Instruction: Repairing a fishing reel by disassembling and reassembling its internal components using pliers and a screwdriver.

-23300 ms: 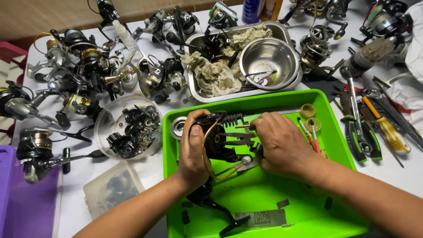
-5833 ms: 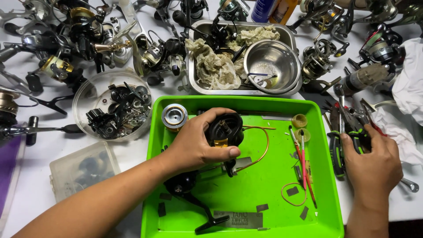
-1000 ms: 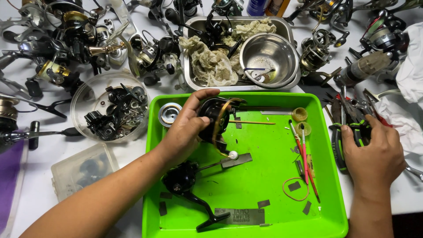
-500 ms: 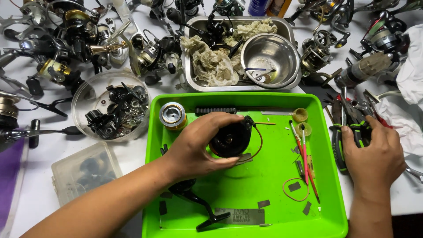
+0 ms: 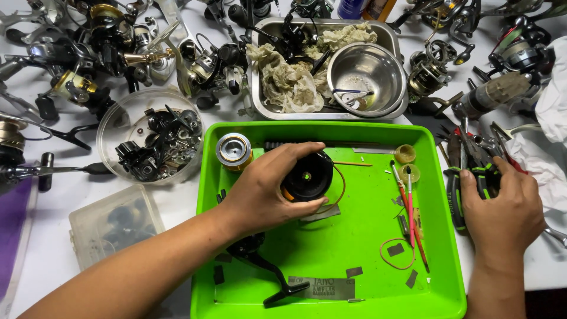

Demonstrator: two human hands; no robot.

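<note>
The left hand point(image 5: 266, 192) grasps a black reel rotor point(image 5: 307, 176) over the green tray point(image 5: 331, 277), fingers wrapped around its rim. The part looks rigid, fairly light and probably greasy, so the rim seems the surest hold; a thin wire loop point(image 5: 341, 189) beside it could snag. The right hand point(image 5: 502, 210) closes over green-handled pliers point(image 5: 453, 192) on the bench point(image 5: 59, 195).

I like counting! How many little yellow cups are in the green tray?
2: one yellow cup near the green tray's top right, the other just below it. More may be hidden.
</note>
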